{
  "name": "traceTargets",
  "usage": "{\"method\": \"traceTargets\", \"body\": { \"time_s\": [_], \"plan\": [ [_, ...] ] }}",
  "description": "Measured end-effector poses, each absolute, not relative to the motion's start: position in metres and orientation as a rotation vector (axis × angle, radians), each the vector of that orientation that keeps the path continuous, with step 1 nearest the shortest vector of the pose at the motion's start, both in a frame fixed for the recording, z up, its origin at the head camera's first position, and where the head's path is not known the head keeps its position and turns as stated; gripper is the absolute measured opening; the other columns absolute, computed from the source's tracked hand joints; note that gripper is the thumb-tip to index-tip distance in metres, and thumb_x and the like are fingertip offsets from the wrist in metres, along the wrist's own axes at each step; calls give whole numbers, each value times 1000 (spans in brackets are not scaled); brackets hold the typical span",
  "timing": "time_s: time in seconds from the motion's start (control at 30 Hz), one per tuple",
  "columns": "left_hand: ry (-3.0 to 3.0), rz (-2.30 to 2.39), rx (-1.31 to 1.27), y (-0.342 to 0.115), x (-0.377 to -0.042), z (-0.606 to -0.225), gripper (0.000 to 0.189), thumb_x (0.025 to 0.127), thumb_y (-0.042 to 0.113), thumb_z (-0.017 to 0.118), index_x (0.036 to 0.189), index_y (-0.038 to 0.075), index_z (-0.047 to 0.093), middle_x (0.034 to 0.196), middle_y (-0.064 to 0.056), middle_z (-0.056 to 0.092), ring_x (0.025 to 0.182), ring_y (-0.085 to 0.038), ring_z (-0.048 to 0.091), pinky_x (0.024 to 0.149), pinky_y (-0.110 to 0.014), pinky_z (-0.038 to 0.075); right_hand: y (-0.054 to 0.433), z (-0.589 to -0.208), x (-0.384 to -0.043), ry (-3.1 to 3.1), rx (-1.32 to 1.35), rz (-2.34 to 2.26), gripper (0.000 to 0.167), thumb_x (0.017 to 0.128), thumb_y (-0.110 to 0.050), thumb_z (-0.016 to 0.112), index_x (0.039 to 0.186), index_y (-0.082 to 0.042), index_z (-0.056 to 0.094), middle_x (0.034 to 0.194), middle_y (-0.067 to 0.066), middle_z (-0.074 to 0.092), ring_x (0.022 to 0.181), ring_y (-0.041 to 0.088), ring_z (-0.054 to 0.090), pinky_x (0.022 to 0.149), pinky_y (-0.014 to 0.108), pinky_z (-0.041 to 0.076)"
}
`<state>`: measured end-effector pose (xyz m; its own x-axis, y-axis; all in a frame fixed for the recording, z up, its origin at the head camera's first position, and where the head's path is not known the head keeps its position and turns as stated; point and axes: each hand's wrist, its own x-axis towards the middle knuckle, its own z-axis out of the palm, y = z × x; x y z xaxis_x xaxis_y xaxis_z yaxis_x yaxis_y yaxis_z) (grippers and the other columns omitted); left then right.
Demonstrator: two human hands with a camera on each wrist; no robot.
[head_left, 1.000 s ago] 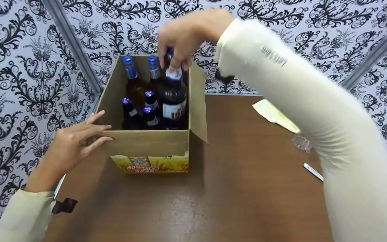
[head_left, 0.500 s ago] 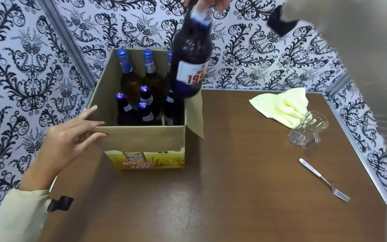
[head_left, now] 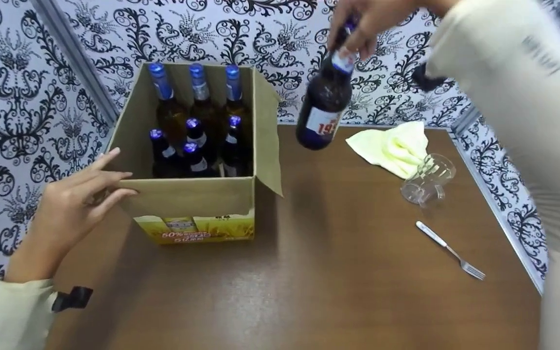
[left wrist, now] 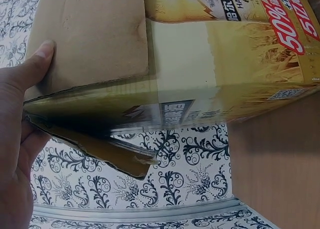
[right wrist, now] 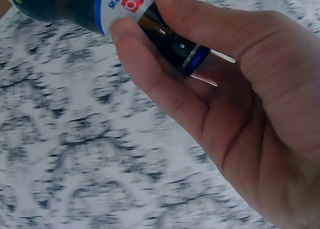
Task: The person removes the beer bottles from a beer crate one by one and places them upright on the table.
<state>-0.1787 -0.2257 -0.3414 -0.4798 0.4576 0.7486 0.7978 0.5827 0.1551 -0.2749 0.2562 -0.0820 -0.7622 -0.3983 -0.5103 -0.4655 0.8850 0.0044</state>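
Observation:
My right hand (head_left: pixel 375 22) grips a dark beer bottle (head_left: pixel 326 99) by its neck, seen also as the bottle neck (right wrist: pixel 172 39) between thumb and fingers in the right wrist view. The bottle hangs tilted above the table, right of a cardboard box (head_left: pixel 190 199). My left hand (head_left: pixel 76 204) holds the box's near left corner. In the left wrist view its thumb (left wrist: pixel 40 64) lies on the front flap, with fingers partly hidden behind the corner. Inside the box stand three tall blue-topped bottles (head_left: pixel 200 92) at the back and several shorter dark bottles (head_left: pixel 195 158) in front.
A yellow cloth (head_left: pixel 394 146) lies at the back right of the brown table (head_left: pixel 338 287). A clear glass mug (head_left: pixel 426 182) lies on its side against it, and a fork (head_left: pixel 450 250) lies nearer. The box's right flap (head_left: pixel 268 136) sticks outward. Patterned walls border the table.
My right hand has lifted the beer bottle out of the box and carried it to the right. My left hand stays at the box corner. The view has shifted somewhat.

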Motion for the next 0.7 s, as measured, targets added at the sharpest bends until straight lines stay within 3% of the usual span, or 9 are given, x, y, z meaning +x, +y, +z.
{"method": "traceTargets", "body": {
  "time_s": [0.17,0.23,0.4,0.7],
  "plan": [
    [-2114,-702,-980,-225,-171,-353,24,86,25,76,97,4,78,122,-16,72,98,-31,74,51,-6,44,273,-118,-274,2544,-585,193,37,101,-23,62,133,-7,62,115,17,73,90,16,73,82,30,62],
    [-2100,-725,-977,-226,-168,-356,32,90,33,71,97,3,78,121,-18,72,101,-27,75,48,-7,42,284,-137,-279,2540,-564,161,36,100,-22,63,132,-5,62,116,18,73,91,18,72,85,35,63],
    [-2038,-799,-972,-225,-161,-358,46,94,44,64,95,0,78,108,-21,75,127,-11,63,50,-6,42,306,-179,-288,2554,-468,93,32,97,-15,66,128,-6,66,116,19,72,96,24,72,90,43,61],
    [-2028,-825,-945,-229,-148,-356,48,95,43,63,93,-3,78,101,-23,76,129,-14,63,67,3,46,324,-227,-305,2557,-381,48,25,93,-12,70,117,-7,72,115,19,73,95,25,74,84,36,64]
  ]
}}
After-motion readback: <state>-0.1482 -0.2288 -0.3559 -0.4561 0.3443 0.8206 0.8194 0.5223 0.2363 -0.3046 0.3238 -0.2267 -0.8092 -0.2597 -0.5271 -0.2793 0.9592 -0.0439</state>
